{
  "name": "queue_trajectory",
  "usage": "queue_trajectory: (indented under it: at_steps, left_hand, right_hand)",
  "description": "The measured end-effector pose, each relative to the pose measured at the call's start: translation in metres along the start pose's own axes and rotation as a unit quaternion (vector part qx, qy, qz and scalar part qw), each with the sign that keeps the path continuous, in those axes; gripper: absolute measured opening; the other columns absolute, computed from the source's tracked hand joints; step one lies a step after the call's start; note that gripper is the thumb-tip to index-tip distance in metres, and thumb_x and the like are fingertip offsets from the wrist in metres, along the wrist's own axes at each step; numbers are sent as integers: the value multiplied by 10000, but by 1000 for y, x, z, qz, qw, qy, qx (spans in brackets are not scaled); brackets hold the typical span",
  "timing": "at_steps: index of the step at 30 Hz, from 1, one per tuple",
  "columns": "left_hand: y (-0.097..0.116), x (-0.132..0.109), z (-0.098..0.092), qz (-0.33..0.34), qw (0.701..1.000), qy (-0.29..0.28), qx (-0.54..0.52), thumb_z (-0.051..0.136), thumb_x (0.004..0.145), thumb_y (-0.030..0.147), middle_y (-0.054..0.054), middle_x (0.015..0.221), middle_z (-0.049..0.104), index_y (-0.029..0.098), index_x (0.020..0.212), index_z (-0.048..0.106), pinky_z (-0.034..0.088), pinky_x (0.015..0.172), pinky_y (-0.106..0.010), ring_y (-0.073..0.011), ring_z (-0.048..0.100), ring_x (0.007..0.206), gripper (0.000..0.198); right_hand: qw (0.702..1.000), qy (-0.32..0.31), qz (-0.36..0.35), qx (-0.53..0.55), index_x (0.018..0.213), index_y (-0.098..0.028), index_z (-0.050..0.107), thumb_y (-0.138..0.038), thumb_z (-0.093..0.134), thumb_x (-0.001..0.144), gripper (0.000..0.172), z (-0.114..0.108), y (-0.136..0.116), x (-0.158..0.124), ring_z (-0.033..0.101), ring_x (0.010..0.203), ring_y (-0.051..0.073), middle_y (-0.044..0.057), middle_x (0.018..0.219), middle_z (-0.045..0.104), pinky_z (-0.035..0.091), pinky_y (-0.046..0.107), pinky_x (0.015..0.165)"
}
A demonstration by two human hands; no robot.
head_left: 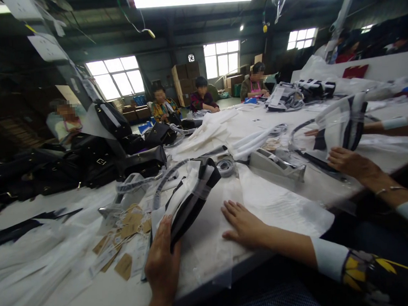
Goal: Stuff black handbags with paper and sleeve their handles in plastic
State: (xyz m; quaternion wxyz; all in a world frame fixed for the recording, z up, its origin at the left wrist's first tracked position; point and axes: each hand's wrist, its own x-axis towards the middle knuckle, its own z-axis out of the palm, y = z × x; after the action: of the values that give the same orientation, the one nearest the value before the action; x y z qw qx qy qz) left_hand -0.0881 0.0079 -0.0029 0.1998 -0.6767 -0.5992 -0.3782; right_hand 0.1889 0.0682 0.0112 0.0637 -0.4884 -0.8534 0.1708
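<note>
My left hand is wrapped round the near end of a black-and-white bag. The bag tilts up from the table's front edge, with clear plastic over its side and a curved, wrapped handle behind it. To its right, my right hand lies palm down, fingers spread, holding nothing. It rests on the pale tabletop beside white sheets. Brown paper tags with white strings lie left of the bag. A roll of tape sits just behind it.
Tape dispensers stand behind my hands. On the right, a co-worker's hand touches a similar bag. Black bags are heaped at the left, and white wrapping covers the near left. Several people sit across the table.
</note>
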Motion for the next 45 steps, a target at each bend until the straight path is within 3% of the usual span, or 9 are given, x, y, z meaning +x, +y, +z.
queue_trajectory:
  at_steps: [4, 8, 11, 15, 22, 26, 29, 36, 45]
  left_hand:
    - [-1, -1, 0, -8, 1000, 0, -6, 597, 940, 193, -65, 1441, 544, 281, 1552, 283, 524, 996, -388, -275, 619, 1202, 693]
    - [0, 0, -1, -8, 1000, -5, -10, 602, 939, 195, -61, 1435, 551, 290, 1554, 271, 517, 1007, -389, -273, 613, 1210, 705]
    - [1, 1, -1, -1, 1000, -2, -16, 597, 942, 190, -60, 1436, 550, 295, 1556, 262, 511, 1016, -392, -272, 608, 1218, 707]
    - [1, 0, -1, 5, 1000, 0, -23, 584, 941, 167, -61, 1441, 545, 289, 1555, 265, 506, 1024, -399, -273, 601, 1228, 703]
    - [0, 3, -1, -16, 1000, 6, -15, 605, 937, 184, -71, 1441, 543, 286, 1554, 266, 528, 994, -382, -269, 610, 1217, 711]
    - [-3, 6, -4, -26, 1000, 11, -14, 606, 939, 201, -74, 1433, 550, 278, 1550, 283, 541, 966, -365, -265, 621, 1203, 696]
    - [-3, 9, -3, -29, 999, 30, -4, 632, 934, 249, -87, 1398, 583, 259, 1536, 323, 544, 942, -346, -265, 647, 1162, 677]
    - [-5, 29, -1, 22, 998, 50, 17, 616, 943, 247, -87, 1379, 600, 239, 1523, 353, 533, 934, -339, -262, 651, 1153, 636]
    - [27, 36, -13, 178, 982, 50, 27, 550, 946, 91, -93, 1398, 580, 243, 1451, 474, 524, 1003, -372, -250, 583, 1256, 532]
  right_hand:
    - [994, -27, -91, 50, 1498, -88, 426, -623, 640, 844, 871, 5, -32, -39, 238, 1471, 391, 238, 1571, 284, 167, 546, 1213]
    - [985, 10, -127, 117, 1243, -258, 691, -509, 498, 981, 411, -8, -42, -50, 537, 1302, 279, 108, 1360, 619, 186, 518, 1218]
    - [987, 102, -69, 100, 1380, -196, 583, -448, 564, 953, 496, -4, -36, -29, 410, 1404, 311, 155, 1494, 474, 223, 530, 1203]
    - [998, 50, -5, 48, 1501, -29, 389, -556, 619, 881, 845, 15, -28, 8, 150, 1489, 407, 278, 1586, 195, 163, 579, 1199]
    - [966, -26, -252, 53, 1525, -214, 387, -571, 599, 898, 752, -5, -39, 61, 177, 1501, 324, 156, 1613, 250, 111, 545, 1211]
    - [975, 52, -208, 59, 1482, -171, 460, -506, 615, 908, 682, -1, -49, 43, 223, 1488, 326, 182, 1587, 303, 106, 533, 1218]
    - [979, 22, -192, 72, 1491, -138, 444, -599, 571, 906, 756, 17, -51, 26, 231, 1480, 358, 210, 1568, 328, 139, 560, 1207]
    - [965, 55, -234, 100, 1431, -147, 515, -438, 592, 943, 574, 24, -59, 54, 294, 1464, 320, 188, 1526, 417, 179, 528, 1206]
    - [892, 69, -441, 66, 1308, -257, 625, -270, 451, 1020, 338, -1, -79, -25, 608, 1222, 220, 68, 1273, 681, 484, 396, 1030]
